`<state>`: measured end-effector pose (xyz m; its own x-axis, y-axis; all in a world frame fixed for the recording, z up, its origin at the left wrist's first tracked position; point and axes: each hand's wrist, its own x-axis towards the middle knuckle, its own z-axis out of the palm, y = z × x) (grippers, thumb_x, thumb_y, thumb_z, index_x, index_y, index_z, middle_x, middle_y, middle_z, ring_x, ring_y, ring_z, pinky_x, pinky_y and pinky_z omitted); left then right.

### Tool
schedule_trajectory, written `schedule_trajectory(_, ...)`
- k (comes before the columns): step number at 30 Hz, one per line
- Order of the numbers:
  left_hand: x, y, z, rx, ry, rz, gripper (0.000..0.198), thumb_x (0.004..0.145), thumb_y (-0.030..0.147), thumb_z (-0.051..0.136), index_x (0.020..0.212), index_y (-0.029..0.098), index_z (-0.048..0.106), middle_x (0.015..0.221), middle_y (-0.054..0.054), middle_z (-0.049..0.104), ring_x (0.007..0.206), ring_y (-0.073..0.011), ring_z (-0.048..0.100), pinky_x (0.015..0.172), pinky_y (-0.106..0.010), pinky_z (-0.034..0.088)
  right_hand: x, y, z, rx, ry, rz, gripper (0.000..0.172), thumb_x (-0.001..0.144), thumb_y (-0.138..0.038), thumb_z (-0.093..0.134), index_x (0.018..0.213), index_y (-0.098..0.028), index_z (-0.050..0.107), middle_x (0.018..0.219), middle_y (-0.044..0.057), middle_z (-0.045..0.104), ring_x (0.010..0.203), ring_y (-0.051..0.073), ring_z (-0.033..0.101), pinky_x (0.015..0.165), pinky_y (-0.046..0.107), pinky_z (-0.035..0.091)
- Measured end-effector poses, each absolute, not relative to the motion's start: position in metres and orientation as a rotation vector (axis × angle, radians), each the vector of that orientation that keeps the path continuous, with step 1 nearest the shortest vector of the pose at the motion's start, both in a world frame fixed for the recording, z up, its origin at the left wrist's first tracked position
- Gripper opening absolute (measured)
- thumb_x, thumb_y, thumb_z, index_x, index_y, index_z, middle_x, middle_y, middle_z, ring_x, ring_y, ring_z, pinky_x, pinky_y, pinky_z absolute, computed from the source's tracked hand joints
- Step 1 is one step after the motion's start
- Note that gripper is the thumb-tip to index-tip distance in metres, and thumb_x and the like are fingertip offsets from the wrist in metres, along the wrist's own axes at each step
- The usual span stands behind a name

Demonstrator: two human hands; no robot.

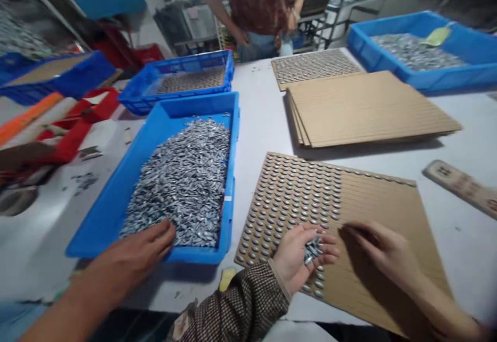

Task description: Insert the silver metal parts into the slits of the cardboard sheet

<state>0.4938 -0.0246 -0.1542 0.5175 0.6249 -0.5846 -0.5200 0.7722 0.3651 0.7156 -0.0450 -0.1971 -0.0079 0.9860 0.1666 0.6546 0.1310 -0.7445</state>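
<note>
My left hand, in a checked sleeve, lies palm up over the near edge of a brown slotted board. It is cupped around a small heap of silvery metal pieces. My right hand rests on the board just to the right, its fingers drawn together and pointing left at the edge of the filled rows. Whatever its fingertips pinch is too small and blurred to make out. The left part of the board is filled with pieces and the right part is bare.
Another person's bare arm and hand reach into a blue bin of metal pieces. A stack of boards, a filled board, two more blue bins and a standing person lie beyond. A wooden strip is at the right.
</note>
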Motion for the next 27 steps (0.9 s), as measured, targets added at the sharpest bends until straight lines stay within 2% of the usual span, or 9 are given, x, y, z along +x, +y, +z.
schedule_trajectory(4,0.494,-0.022,-0.154,0.217,0.834,0.655,0.020,0.078,0.023,0.066,0.095,0.014,0.061,0.079,-0.006,0.067,0.065,-0.0128,0.063,0.061,-0.023,0.047,0.711,-0.032,-0.203,-1.504,-1.891,0.578,0.015,0.092,-0.030,0.054,0.093,-0.022,0.067,0.088,0.006,0.070,0.080,0.020,0.066,0.070,0.032,0.053)
schedule_trajectory(9,0.495,-0.023,-0.161,0.243,0.894,0.652,0.029,0.074,0.021,0.071,0.100,0.009,0.066,0.074,-0.003,0.063,0.060,-0.0075,0.056,0.054,-0.018,0.043,0.703,-0.029,-0.207,-1.420,-1.988,0.516,0.014,0.094,-0.021,0.051,0.097,-0.021,0.065,0.092,0.008,0.066,0.086,0.020,0.062,0.074,0.033,0.052)
schedule_trajectory(14,0.495,-0.021,-0.161,0.235,0.911,0.636,0.027,0.076,0.019,0.067,0.101,0.009,0.068,0.080,-0.005,0.064,0.065,-0.0081,0.057,0.058,-0.018,0.044,0.703,-0.030,-0.212,-1.453,-2.052,0.387,0.017,0.094,-0.017,0.049,0.098,-0.020,0.065,0.094,0.008,0.066,0.086,0.019,0.061,0.073,0.032,0.051)
schedule_trajectory(19,0.496,-0.021,-0.158,0.258,0.950,0.637,0.023,0.074,0.023,0.073,0.092,0.012,0.064,0.080,-0.005,0.066,0.066,-0.0088,0.058,0.059,-0.019,0.045,0.703,-0.027,-0.213,-1.485,-2.146,0.280,0.019,0.093,-0.015,0.048,0.096,-0.019,0.066,0.093,0.009,0.065,0.084,0.019,0.060,0.071,0.031,0.050)
schedule_trajectory(23,0.497,-0.022,-0.159,0.273,0.955,0.655,0.026,0.070,0.023,0.077,0.087,0.013,0.061,0.077,-0.004,0.066,0.065,-0.0085,0.058,0.059,-0.019,0.045,0.703,-0.029,-0.205,-1.484,-2.116,0.362,0.020,0.094,-0.017,0.047,0.101,-0.019,0.065,0.096,0.010,0.065,0.088,0.020,0.060,0.074,0.033,0.051)
schedule_trajectory(27,0.497,-0.022,-0.160,0.278,0.943,0.668,0.028,0.067,0.023,0.079,0.084,0.014,0.059,0.076,-0.003,0.065,0.066,-0.0087,0.059,0.061,-0.019,0.046,0.692,-0.040,-0.182,-1.468,-1.927,0.617,0.016,0.093,-0.024,0.053,0.105,-0.021,0.063,0.097,0.008,0.065,0.089,0.020,0.062,0.075,0.032,0.052)
